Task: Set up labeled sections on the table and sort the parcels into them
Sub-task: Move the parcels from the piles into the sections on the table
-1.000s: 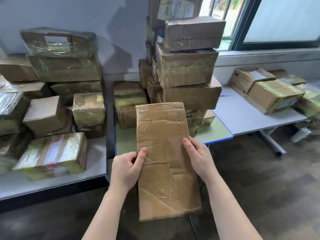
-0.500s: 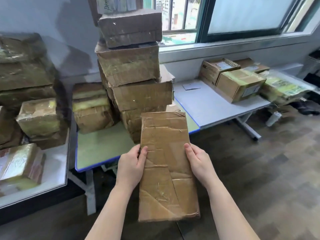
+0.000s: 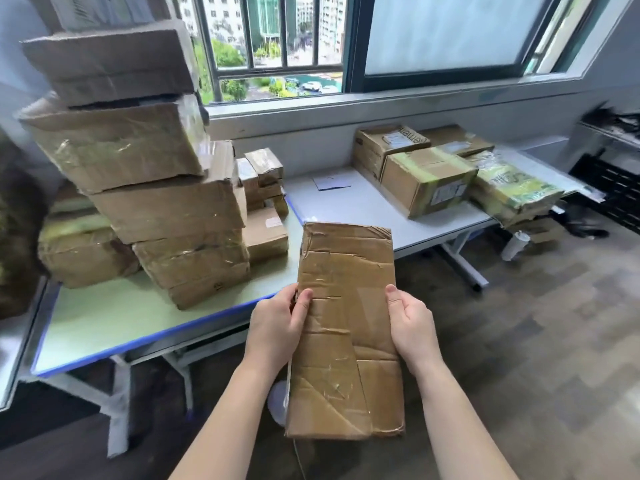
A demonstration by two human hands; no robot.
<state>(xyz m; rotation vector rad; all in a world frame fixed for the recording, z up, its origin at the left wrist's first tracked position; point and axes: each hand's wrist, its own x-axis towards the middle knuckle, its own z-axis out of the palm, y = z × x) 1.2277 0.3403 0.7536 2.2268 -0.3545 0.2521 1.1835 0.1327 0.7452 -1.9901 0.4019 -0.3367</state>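
Note:
I hold a flat, long brown cardboard parcel [image 3: 346, 327], wrinkled and taped, in the air in front of the tables. My left hand [image 3: 277, 323] grips its left edge with the thumb on top. My right hand [image 3: 410, 323] grips its right edge the same way. A tall stack of taped boxes [image 3: 138, 168] stands on the green table with the blue rim [image 3: 104, 327]. To the right, a grey table [image 3: 363, 206] carries a few boxes [image 3: 422, 178] and a yellow-green wrapped parcel [image 3: 512, 185]. A small paper slip [image 3: 330, 183] lies on the grey table.
Small boxes [image 3: 263, 174] sit behind the tall stack. A window [image 3: 443, 36] and sill run along the back wall. A white bottle [image 3: 516, 244] stands on the wooden floor by the grey table's leg. Dark shelving [image 3: 609, 188] is at the far right.
The view has swung right: the left table with its parcels has left the frame and the grey table has come toward the middle. Both hands keep the same hold on the parcel.

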